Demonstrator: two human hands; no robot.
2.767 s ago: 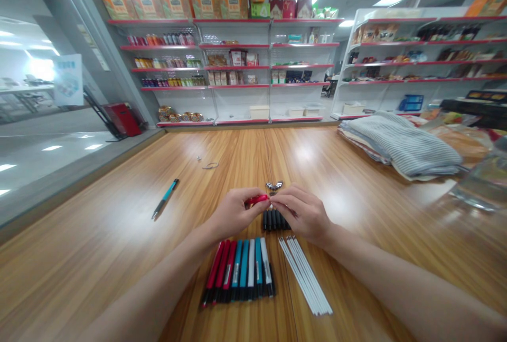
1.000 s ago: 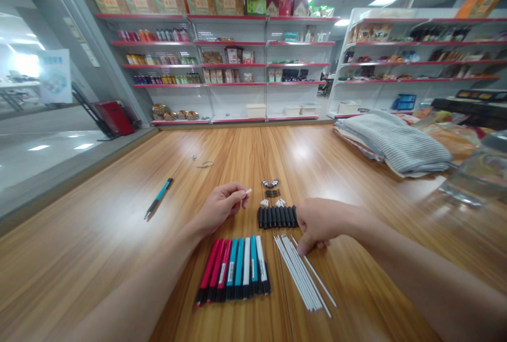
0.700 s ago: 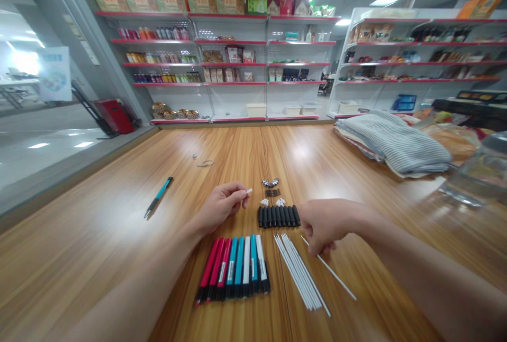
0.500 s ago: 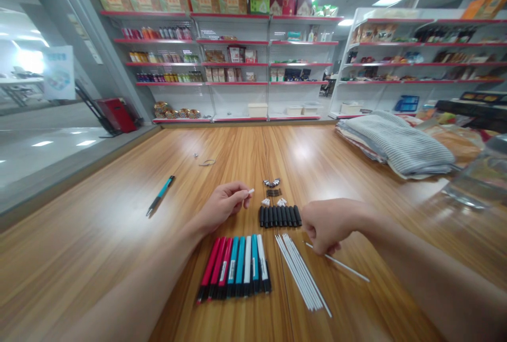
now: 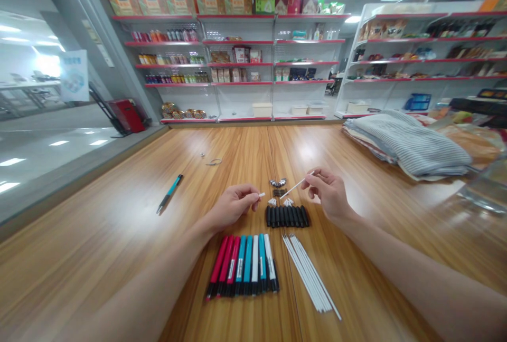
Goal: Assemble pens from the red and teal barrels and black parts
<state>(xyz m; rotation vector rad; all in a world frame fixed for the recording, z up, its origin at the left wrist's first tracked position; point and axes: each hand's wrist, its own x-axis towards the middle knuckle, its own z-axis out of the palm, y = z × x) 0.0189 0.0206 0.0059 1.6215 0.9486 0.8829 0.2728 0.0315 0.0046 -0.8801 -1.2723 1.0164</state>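
My left hand (image 5: 240,202) pinches a small white plastic piece (image 5: 262,195) that pokes out past the fingertips. To the right, my right hand (image 5: 327,191) holds a thin white pen refill (image 5: 295,186) raised and slanted, its lower end toward my left hand. Between and below the hands lies a row of black grips (image 5: 287,216). Beyond them are small white pieces (image 5: 288,202), dark springs (image 5: 279,192) and a fan of silver tips (image 5: 278,182). Nearer me are red, blue and white pen barrels (image 5: 247,263) and a bundle of white refills (image 5: 311,273).
A blue and black pen (image 5: 170,193) lies at the left of the wooden table. Behind it is a small ring-shaped item (image 5: 214,162). Folded striped cloth (image 5: 415,144) sits at the right, near a clear container (image 5: 489,186). Stocked shelves (image 5: 241,63) stand behind.
My right hand has lifted the single refill off the table and brought it up and forward, nearer my left hand. My left hand keeps its white piece. The view has shifted slightly.
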